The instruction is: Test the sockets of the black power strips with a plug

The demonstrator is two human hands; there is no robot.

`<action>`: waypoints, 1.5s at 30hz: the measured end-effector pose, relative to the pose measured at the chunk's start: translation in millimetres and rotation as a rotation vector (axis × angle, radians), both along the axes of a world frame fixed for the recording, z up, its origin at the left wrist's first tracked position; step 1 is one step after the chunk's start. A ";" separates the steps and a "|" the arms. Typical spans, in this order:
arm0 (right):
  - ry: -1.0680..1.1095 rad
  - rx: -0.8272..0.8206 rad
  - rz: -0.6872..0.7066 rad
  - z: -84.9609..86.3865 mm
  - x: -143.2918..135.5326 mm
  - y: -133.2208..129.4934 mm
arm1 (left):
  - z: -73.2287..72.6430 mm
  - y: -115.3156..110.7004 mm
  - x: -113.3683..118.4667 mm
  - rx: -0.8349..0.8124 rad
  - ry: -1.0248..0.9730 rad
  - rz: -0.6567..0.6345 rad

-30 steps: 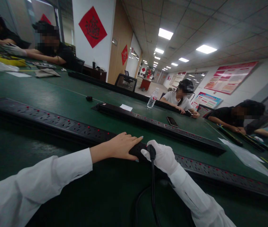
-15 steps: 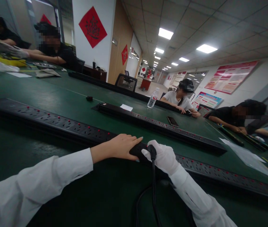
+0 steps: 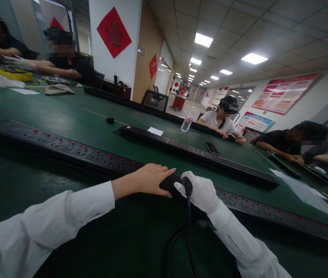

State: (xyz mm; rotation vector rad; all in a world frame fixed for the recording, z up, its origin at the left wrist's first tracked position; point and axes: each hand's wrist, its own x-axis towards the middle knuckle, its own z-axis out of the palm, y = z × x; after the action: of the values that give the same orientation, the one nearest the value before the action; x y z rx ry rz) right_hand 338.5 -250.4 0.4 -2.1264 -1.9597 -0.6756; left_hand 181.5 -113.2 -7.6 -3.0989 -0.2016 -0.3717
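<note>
A long black power strip (image 3: 83,153) with rows of sockets and small red dots lies across the green table in front of me. My left hand (image 3: 149,179), bare, grips the strip near its middle, fingers over the top and thumb along the near side. Just to the right, my right hand (image 3: 204,192) in a white glove is closed around a black plug (image 3: 186,184) at the strip. The plug's face is hidden, so I cannot tell how deep it sits in a socket. Its black cable (image 3: 190,231) hangs down toward me and loops on the table.
Behind lies a second black power strip (image 3: 178,148), with a phone (image 3: 212,148) and a water bottle (image 3: 187,120) beyond it. A small black piece (image 3: 110,120) and white paper (image 3: 155,131) lie near its left end. Several people sit around the table; a plastic sheet (image 3: 305,193) is at right.
Both hands keep their hold on the strip and plug. The view shifts very slightly; at the far left, a co-worker's gloved hands have moved a little.
</note>
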 end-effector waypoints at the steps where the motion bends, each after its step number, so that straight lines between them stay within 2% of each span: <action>1: 0.003 -0.001 -0.001 0.1 -0.1 0.0 | -0.5 0.4 0.1 0.000 0.001 -0.001; 13: 0.025 -0.016 0.000 0.4 -0.1 -0.1 | 3.0 -1.1 -0.6 -0.020 0.025 0.009; 45: 0.008 -0.001 0.013 -0.8 1.2 0.8 | -0.7 -0.4 0.2 0.013 0.011 0.009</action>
State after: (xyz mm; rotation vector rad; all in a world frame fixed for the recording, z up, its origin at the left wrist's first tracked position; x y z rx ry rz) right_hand 339.6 -249.6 -0.4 -2.1122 -1.9680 -0.6627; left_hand 181.8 -113.6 -8.3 -3.0858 -0.2127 -0.3539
